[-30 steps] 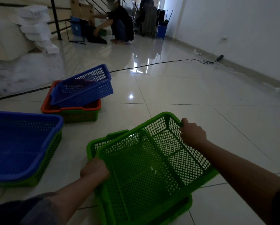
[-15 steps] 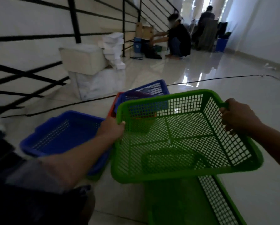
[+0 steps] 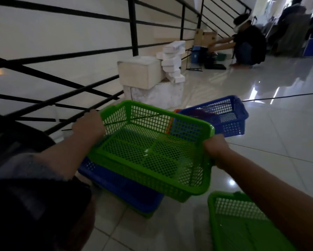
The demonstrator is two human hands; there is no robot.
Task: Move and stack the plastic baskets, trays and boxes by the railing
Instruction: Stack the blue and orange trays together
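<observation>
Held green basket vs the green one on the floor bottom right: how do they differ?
The held green basket is off the floor, gripped at opposite rims by the left hand and the right hand; the floor green basket lies on the tiles untouched. The held one hangs tilted over a blue basket; the floor one is cut off by the frame edge. Both are green mesh plastic.
</observation>
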